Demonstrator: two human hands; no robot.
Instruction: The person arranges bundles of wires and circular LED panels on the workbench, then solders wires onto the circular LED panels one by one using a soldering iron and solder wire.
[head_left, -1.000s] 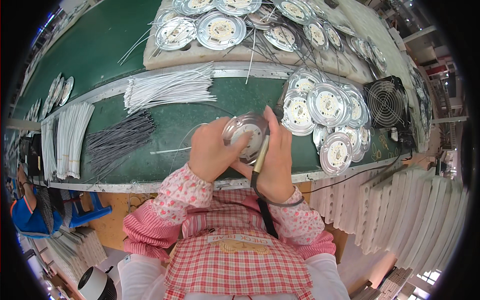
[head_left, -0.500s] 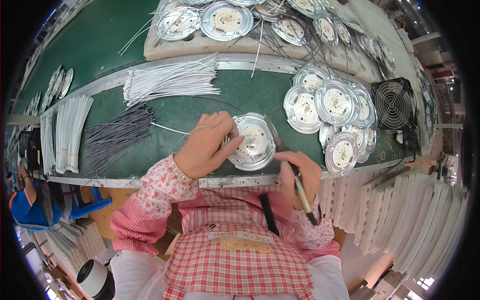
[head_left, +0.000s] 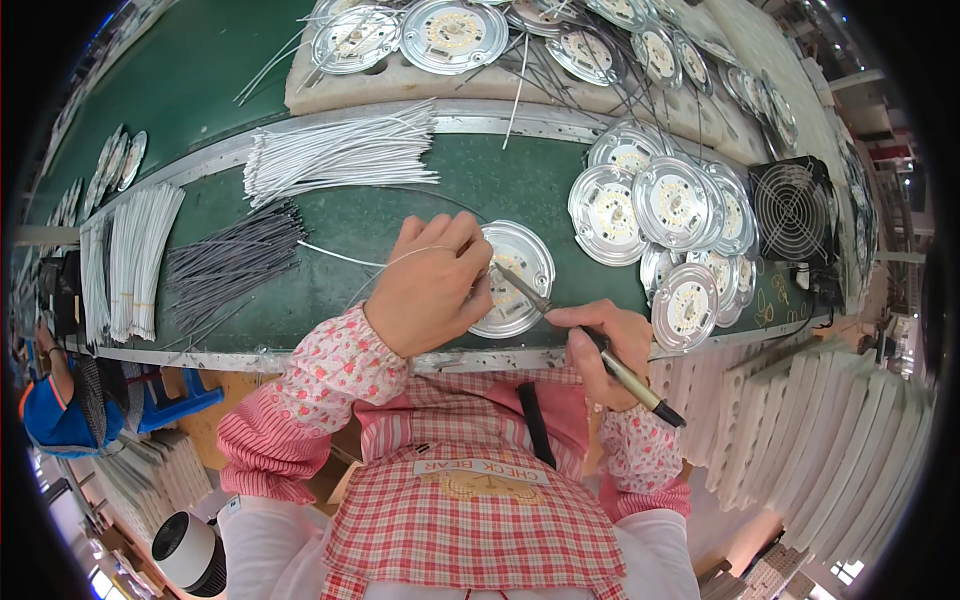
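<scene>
A round silver LED lamp plate lies on the green bench in front of me, partly covered by my left hand. The fingers of that hand are pinched together over the plate's left side, on a thin white wire that loops over the hand; its tip is hidden. My right hand grips a soldering iron like a pen. The iron slants up and left, its tip over the plate's middle, close to my left fingertips. Whether the tip touches the plate I cannot tell.
White wires and grey wires lie in bundles at the left. Stacked lamp plates stand at the right, beside a black fan. More plates rest on a pale board behind. A person's blue sleeve shows far left.
The soldering iron has swung over the plate, its tip now at the plate's middle. My left hand has shifted slightly right and covers more of the plate.
</scene>
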